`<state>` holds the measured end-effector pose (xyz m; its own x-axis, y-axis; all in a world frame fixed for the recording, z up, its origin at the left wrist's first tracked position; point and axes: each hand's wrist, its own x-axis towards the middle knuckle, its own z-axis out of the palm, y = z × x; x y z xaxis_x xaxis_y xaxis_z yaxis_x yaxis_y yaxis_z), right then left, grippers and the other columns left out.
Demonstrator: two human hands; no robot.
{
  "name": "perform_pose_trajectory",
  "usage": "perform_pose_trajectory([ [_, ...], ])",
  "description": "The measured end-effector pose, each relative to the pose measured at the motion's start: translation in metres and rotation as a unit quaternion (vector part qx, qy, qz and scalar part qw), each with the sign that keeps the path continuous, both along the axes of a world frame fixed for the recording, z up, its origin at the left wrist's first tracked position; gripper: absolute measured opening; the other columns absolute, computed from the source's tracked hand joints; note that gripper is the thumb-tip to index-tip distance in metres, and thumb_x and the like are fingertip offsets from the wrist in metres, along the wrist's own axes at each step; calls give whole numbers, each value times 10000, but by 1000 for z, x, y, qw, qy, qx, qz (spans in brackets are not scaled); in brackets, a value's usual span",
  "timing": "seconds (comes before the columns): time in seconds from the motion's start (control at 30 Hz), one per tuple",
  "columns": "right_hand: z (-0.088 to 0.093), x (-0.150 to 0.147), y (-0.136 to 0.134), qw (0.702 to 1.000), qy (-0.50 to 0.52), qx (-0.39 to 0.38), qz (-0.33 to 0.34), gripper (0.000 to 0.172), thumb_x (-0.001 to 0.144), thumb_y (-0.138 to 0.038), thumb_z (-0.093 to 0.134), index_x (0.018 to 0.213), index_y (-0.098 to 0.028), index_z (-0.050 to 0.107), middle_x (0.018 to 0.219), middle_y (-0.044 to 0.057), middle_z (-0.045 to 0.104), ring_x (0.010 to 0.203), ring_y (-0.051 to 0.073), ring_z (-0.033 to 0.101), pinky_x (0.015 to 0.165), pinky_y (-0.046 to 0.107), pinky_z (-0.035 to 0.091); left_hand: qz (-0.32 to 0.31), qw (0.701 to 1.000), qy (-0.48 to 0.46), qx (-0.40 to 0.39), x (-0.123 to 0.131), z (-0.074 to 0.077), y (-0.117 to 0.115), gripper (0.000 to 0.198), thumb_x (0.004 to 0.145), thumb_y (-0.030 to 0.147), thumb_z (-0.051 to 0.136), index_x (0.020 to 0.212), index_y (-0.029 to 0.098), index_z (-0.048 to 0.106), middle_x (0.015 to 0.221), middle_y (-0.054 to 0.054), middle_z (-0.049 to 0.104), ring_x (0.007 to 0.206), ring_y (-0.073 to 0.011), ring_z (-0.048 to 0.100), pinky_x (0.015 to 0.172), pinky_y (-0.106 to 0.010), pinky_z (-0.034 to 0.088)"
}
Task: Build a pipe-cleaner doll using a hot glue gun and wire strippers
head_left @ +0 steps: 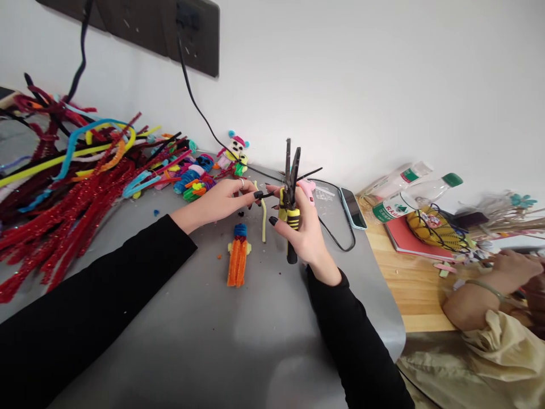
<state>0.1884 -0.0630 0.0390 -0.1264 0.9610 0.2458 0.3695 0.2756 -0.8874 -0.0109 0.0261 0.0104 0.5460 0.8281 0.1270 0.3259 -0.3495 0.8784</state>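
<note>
We held pliers [288, 192] and a black strand [268, 195] over the grey bench [251, 346].
Our right hand [305, 230] had its grip closed around the pliers' handles, their jaws slightly parted and pointing far; our left hand [219, 203] had its grip pinched on the strand, left of the pliers. 1 orange-and-blue figure [237, 262] lay nearer us, left of 1 pale yellow strip [264, 222].

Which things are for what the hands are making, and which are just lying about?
Probably belong: pliers, black strand, pale yellow strand, orange figure, red pipe cleaners.

Probably just lying about: phone, green-capped bottle, red notebook.
</note>
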Motion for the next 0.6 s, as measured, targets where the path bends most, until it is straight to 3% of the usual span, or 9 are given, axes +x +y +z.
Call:
perform_pose_trajectory([
  [0.27,-2,1,0,1000,-23,13,0,502,736,-189,610,1236,-223,576,1327,111,704,1238,315,649,1038,465,528,-45,999,-25,-11,2,-2,1,475,886,664,618,839,192,649,812,-33,635,732,-184,585,677,-304,472],
  [0.4,-5,1,1,996,-19,79,-36,504,739,-200,634,1240,-231,586,1340,119,688,1183,302,671,1042,481,531,-22,999,-48,1,2,2,-3,421,894,604,639,889,185,681,853,-43,661,728,-175,573,672,-294,459],
  [0.6,-12,4,3,973,65,188,-115,437,772,-242,649,1200,-275,570,1127,72,670,996,250,661,957,459,536,17,993,-115,26,1,9,-10,333,908,524,659,862,194,668,826,-33,681,742,-178,611,680,-284,506],
])
